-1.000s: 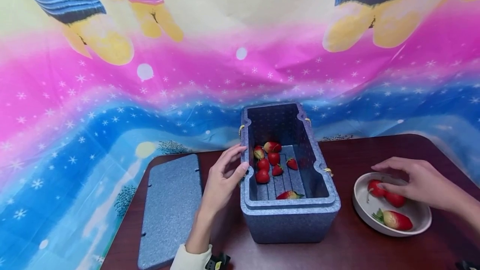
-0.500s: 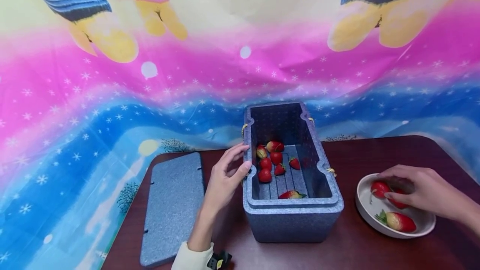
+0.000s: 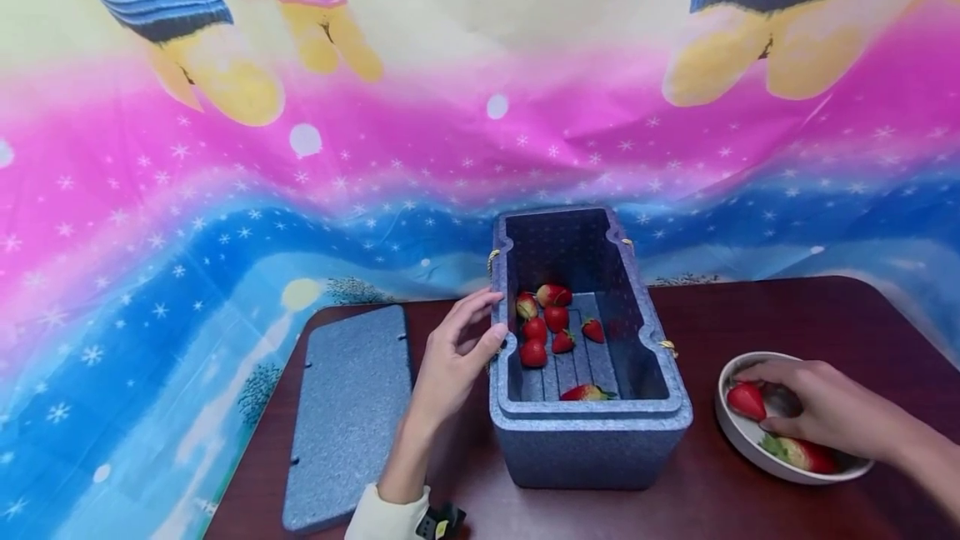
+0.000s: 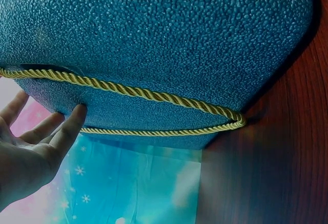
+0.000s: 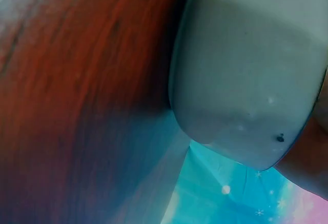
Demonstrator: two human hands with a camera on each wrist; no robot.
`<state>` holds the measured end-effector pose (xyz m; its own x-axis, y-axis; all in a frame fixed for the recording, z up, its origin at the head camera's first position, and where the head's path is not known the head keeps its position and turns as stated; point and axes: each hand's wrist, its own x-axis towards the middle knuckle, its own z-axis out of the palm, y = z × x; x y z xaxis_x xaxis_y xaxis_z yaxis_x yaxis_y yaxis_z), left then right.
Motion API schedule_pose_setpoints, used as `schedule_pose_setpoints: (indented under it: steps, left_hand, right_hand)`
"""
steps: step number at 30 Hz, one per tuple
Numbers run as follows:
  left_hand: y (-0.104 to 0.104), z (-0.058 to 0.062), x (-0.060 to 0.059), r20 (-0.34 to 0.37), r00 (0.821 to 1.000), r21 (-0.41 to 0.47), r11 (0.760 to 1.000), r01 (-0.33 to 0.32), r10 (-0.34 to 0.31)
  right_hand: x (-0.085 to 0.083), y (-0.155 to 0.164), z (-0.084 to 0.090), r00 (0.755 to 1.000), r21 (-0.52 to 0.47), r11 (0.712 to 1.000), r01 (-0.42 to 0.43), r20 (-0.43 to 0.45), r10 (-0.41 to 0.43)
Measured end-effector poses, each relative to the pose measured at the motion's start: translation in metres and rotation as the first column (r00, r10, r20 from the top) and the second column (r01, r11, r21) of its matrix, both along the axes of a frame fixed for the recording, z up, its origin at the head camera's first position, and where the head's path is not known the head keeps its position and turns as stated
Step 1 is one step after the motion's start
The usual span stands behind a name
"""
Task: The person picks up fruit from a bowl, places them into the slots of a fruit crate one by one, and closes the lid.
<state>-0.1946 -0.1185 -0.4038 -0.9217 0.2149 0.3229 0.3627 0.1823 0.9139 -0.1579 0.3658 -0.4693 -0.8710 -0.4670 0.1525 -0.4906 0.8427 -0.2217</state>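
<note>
My left hand (image 3: pixel 454 354) rests its thumb and fingertips against the left rim of a grey-blue foam box (image 3: pixel 573 452). In the left wrist view its fingers (image 4: pixel 69 129) are spread near the box's gold rope handle (image 4: pixel 128 89). Several strawberries (image 3: pixel 556 319) lie inside the box, mostly toward its left side. Over a white round dish (image 3: pixel 738 442) on the right, my right hand (image 3: pixel 832 411) holds a red strawberry (image 3: pixel 746 400) between thumb and fingers. Another strawberry (image 3: pixel 802 454) with green leaves lies in the dish, partly under the hand. The right wrist view shows mainly the dish's outside (image 5: pixel 246 75).
A flat grey-blue lid (image 3: pixel 348 423) lies on the dark wooden table (image 3: pixel 705 315), left of the box. Behind the table hangs a colourful printed cloth (image 3: pixel 420 132), close to the box's far end.
My right hand has shifted left in the dish and taken hold of a strawberry, which has turned. Another strawberry there is now out of sight. The left hand stays at the box rim.
</note>
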Motion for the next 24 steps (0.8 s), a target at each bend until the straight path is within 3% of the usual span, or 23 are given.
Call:
schedule_pose_setpoints:
  steps: [12,19,24]
  left_hand:
    - [0.0003,-0.0008,-0.0007,-0.003,1.000,-0.002,1.000,0.000,0.000]
    - [0.0002,-0.0008,-0.0007,-0.005,1.000,-0.003,1.000,-0.009,0.009]
    - [0.0010,0.0004,0.0000,-0.002,1.000,-0.001,1.000,-0.005,0.005]
  right_hand:
    - [0.0031,-0.0030,0.0016,0.999,-0.084,0.996,0.010,-0.038,-0.013]
    - [0.0056,-0.0044,0.0048,1.000,-0.133,0.991,0.018,-0.011,-0.019]
    - [0.0077,-0.0047,0.0081,0.997,-0.139,0.990,0.026,-0.065,-0.035]
